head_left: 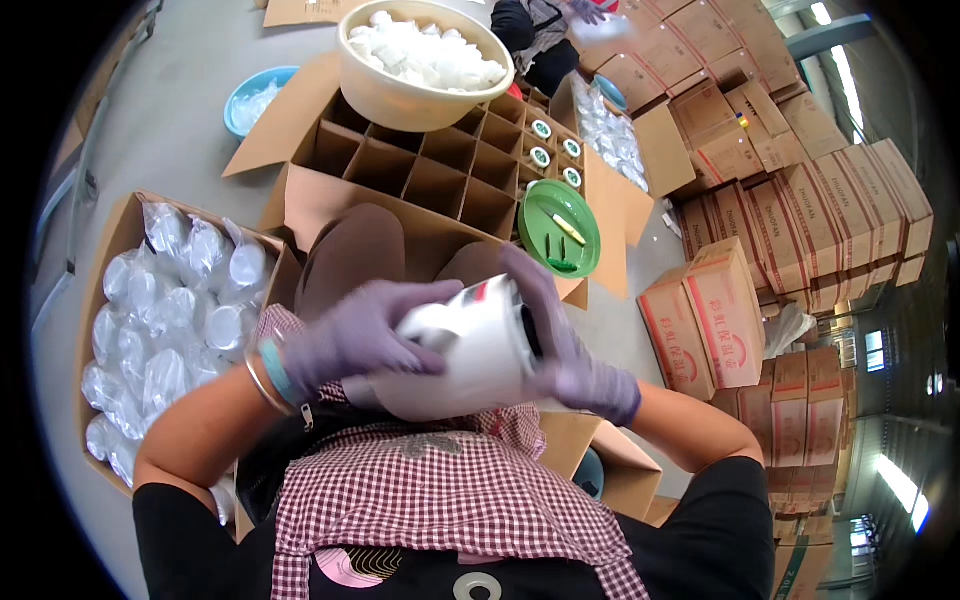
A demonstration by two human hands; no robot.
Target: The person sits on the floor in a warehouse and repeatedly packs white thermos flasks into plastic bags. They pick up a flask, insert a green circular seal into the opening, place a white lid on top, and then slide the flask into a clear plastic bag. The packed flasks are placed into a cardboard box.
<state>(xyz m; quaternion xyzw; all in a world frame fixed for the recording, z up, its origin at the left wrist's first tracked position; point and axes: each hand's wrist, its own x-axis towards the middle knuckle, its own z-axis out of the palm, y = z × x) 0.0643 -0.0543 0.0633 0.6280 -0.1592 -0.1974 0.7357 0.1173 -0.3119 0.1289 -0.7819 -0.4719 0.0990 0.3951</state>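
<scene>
Above my lap lies a white thermos flask [455,362], tilted on its side with a dark round opening at its right end. My left hand [365,338], in a lilac glove, grips its left upper side. My right hand [565,345], gloved alike, is wrapped about the open end; its fingers are smeared by motion. Just beyond the right hand, a green round tray [582,205] holds a yellow-handled tool and small green pieces. It rests on the edge of a divided carton [400,170], where several flasks with white-and-green tops [541,158] stand in the compartments.
A cream tub [425,100] of white pieces sits on the carton. On the left, another carton [275,245] holds several plastic-wrapped clear cylinders [165,310]. A blue basin [240,115] is behind it. Stacked boxes [725,310] line the right. Another person [545,40] works at the far side.
</scene>
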